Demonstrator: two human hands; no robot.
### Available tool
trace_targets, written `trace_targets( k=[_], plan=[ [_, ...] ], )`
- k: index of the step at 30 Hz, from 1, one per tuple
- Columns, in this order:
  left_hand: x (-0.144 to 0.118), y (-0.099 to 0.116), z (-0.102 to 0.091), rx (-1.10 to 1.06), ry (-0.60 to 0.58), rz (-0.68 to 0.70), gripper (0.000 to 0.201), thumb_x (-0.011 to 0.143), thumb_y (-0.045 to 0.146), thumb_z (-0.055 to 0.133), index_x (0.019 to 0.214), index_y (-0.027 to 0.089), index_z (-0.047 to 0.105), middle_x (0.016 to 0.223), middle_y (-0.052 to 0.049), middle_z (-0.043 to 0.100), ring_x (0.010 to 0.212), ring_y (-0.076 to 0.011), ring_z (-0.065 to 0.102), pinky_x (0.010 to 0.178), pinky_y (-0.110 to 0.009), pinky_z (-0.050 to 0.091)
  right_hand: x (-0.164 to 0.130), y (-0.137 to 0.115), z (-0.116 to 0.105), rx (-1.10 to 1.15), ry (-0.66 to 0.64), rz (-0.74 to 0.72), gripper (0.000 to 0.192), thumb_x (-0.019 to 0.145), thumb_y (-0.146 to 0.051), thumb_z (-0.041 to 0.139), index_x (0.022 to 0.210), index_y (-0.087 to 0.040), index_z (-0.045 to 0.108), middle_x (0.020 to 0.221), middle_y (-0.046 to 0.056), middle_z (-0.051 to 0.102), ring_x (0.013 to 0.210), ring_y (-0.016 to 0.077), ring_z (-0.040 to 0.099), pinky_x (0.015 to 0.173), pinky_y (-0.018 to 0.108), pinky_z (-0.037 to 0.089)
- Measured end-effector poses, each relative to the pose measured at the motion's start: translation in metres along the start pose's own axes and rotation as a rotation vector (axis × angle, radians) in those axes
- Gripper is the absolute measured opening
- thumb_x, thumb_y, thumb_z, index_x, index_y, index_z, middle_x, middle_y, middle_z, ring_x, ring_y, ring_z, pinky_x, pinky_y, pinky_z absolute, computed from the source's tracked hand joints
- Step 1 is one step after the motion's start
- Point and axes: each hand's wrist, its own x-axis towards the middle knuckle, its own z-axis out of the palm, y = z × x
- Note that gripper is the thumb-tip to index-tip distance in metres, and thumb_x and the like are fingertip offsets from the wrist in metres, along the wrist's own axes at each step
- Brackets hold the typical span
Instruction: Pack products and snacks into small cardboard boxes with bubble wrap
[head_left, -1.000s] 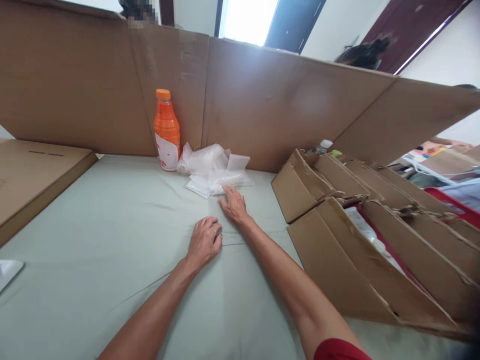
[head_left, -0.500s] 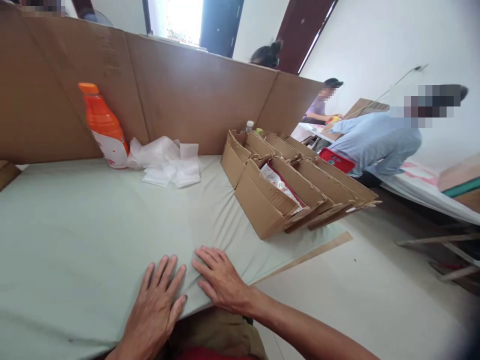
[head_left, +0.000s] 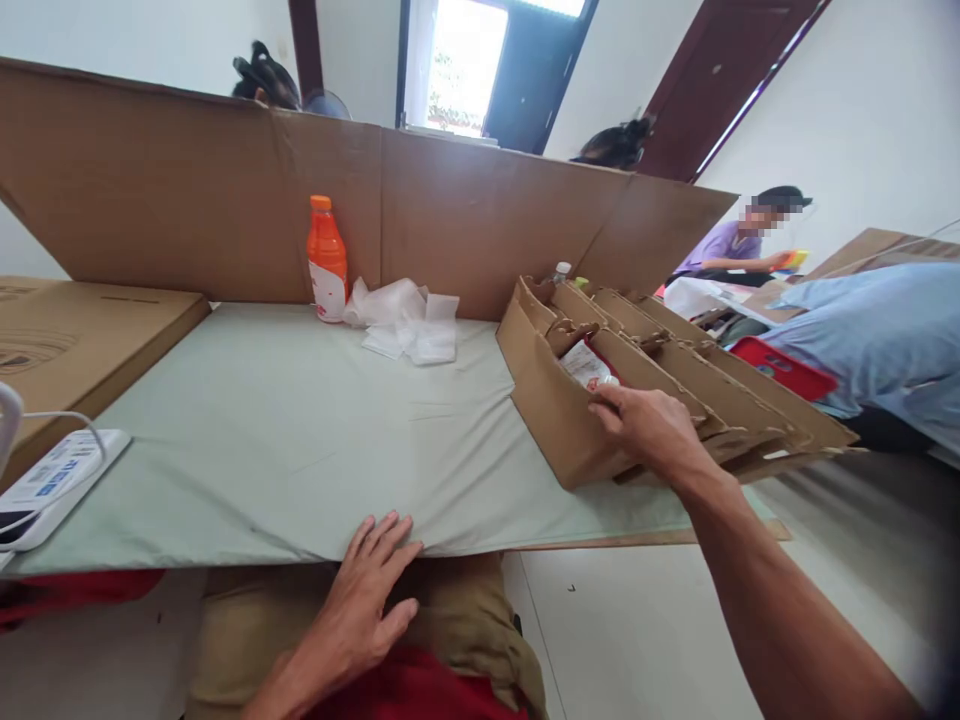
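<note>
My right hand (head_left: 649,425) is at the near compartment of a divided cardboard box (head_left: 551,420), its fingers curled over the front wall. Its fingertips lie against a white cap beside a white and red printed packet (head_left: 581,365) inside. Whether they grip the cap or the cardboard is hidden. My left hand (head_left: 379,575) rests with fingers stretched on the front edge of the table (head_left: 285,440), which has a pale green cover. Nothing is in that hand.
An orange bottle (head_left: 328,262) and clear plastic bags (head_left: 412,318) stand before a cardboard partition (head_left: 450,215). At left are a flat carton (head_left: 90,335) and a white power strip (head_left: 64,480) with a cable. A person in blue (head_left: 900,330) sits at right beside a red tray (head_left: 784,368).
My right hand has left the tabletop and reached right to the cardboard box. The left hand stays at the table's front edge. The view has turned left, showing the carton and power strip.
</note>
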Motion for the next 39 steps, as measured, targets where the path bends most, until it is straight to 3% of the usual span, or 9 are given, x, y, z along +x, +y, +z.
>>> trace_targets(
  k=[5,12,15,19,21,25,32,36,39],
  plan=[
    [-0.001,-0.019,-0.035,-0.324,0.145,-0.330,0.044,0.092,0.038,0.053,0.132,0.022,0.064,0.135,-0.012,0.068,0.124,-0.0271,0.064,0.104,-0.045,0.054,-0.042,-0.048,-0.025,0.247,0.170,-0.404,0.020,0.093,-0.031,0.053,0.083,-0.026,0.070,0.078,0.002,0.076,0.071,0.0190,0.065,0.077,0.033,0.043],
    [-0.004,-0.024,-0.065,-0.439,0.376,-0.550,0.066,0.085,0.048,0.064,0.145,0.025,0.048,0.146,-0.014,0.057,0.124,-0.0305,0.062,0.104,-0.050,0.051,-0.066,-0.121,-0.071,0.511,0.067,-0.812,0.031,0.101,-0.016,0.044,0.084,-0.028,0.068,0.079,0.000,0.071,0.072,0.0149,0.061,0.092,0.037,0.043],
    [-0.009,-0.026,-0.062,-0.486,0.370,-0.560,0.079,0.083,0.048,0.069,0.152,0.026,0.038,0.154,-0.015,0.047,0.133,-0.0325,0.055,0.110,-0.052,0.046,-0.082,-0.104,-0.068,0.661,0.169,-0.678,0.013,0.097,-0.034,0.058,0.100,-0.034,0.071,0.098,0.004,0.074,0.089,0.0228,0.066,0.093,0.044,0.047],
    [-0.005,-0.026,-0.055,-0.536,0.313,-0.546,0.083,0.081,0.044,0.072,0.153,0.023,0.037,0.152,-0.015,0.050,0.138,-0.0330,0.050,0.115,-0.051,0.041,-0.116,-0.062,-0.036,0.880,0.327,-0.097,0.025,0.093,-0.050,0.059,0.112,-0.038,0.071,0.116,0.010,0.071,0.109,0.0335,0.067,0.091,0.052,0.053],
    [-0.001,-0.022,-0.050,-0.549,0.314,-0.550,0.079,0.078,0.045,0.073,0.148,0.022,0.043,0.144,-0.015,0.057,0.135,-0.0334,0.053,0.114,-0.050,0.043,-0.135,-0.056,-0.011,0.949,0.192,0.070,0.024,0.093,-0.047,0.060,0.111,-0.037,0.072,0.110,0.008,0.074,0.103,0.0313,0.071,0.085,0.047,0.058],
    [0.010,-0.020,-0.040,-0.529,0.300,-0.605,0.061,0.071,0.053,0.074,0.120,0.019,0.063,0.120,-0.014,0.071,0.119,-0.0359,0.064,0.104,-0.051,0.051,-0.155,-0.084,0.037,1.170,-0.140,0.061,0.043,0.094,-0.059,0.052,0.121,-0.033,0.072,0.114,0.007,0.076,0.102,0.0312,0.073,0.084,0.044,0.062],
    [0.055,-0.065,-0.071,-0.536,0.524,-0.736,0.059,0.063,0.057,0.076,0.105,0.017,0.063,0.100,-0.010,0.073,0.098,-0.0312,0.069,0.087,-0.043,0.056,-0.055,-0.156,0.069,1.414,-0.271,0.013,0.055,0.102,-0.060,0.034,0.133,-0.026,0.065,0.134,0.007,0.068,0.129,0.0273,0.059,0.113,0.045,0.044],
    [0.086,-0.102,-0.097,-0.502,0.660,-0.754,0.060,0.062,0.052,0.077,0.108,0.018,0.061,0.097,-0.006,0.070,0.095,-0.0269,0.066,0.089,-0.039,0.054,0.015,-0.192,0.097,1.524,-0.357,-0.098,0.064,0.101,-0.065,0.027,0.133,-0.023,0.064,0.136,0.010,0.067,0.125,0.0267,0.061,0.101,0.045,0.051],
    [0.092,-0.120,-0.092,-0.542,0.748,-0.801,0.061,0.062,0.053,0.077,0.110,0.018,0.060,0.104,-0.007,0.070,0.102,-0.0282,0.066,0.092,-0.040,0.053,0.047,-0.194,0.119,1.574,-0.423,-0.134,0.063,0.099,-0.066,0.033,0.129,-0.023,0.067,0.132,0.011,0.068,0.117,0.0259,0.065,0.095,0.043,0.054]
  ],
)
